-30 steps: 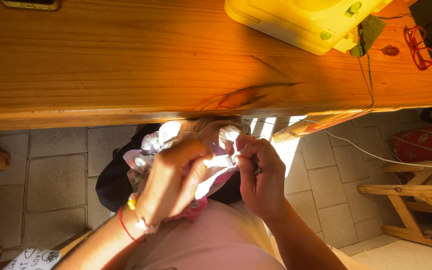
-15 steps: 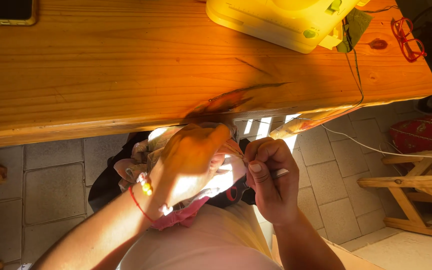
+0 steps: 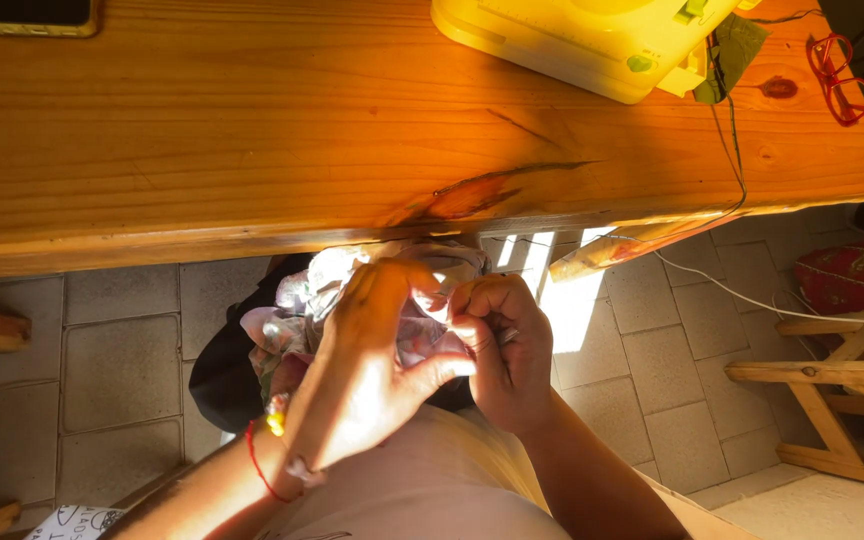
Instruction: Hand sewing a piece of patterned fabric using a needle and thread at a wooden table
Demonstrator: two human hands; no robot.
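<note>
1. Cloth (image 3: 287, 325): a pale, flower-printed piece bunched in the lap, below the front edge of the tabletop (image 3: 202, 130) and above a dark bag or garment (image 3: 222, 375). It lies in loose folds and creases, so it is judged light, soft and limp, with no stiffness of its own.
2. Left hand (image 3: 362, 370): it lies over the bunched cloth, its fingers (image 3: 397, 285) curled down and closed on a fold. A red cord and small beads circle the wrist.
3. Right hand (image 3: 507, 350): its fingers (image 3: 472, 310) are pressed together in a pinch at the cloth's edge, touching the left hand. A small bright, possibly metal, piece shows at the knuckles; whether it is a needle, a pin or a ring cannot be told.
4. Handling: the cloth would slump and slide if held at one point only; a grip at two close points along one fold, as here, is judged to keep that stretch taut. Thin weave is likely to pucker under a hard pull.
5. Surroundings: a yellow sewing machine (image 3: 592, 40) stands on the tabletop, well apart from the hands, with red glasses (image 3: 842, 80) at the far right and a phone (image 3: 37, 15) at the far left.
</note>
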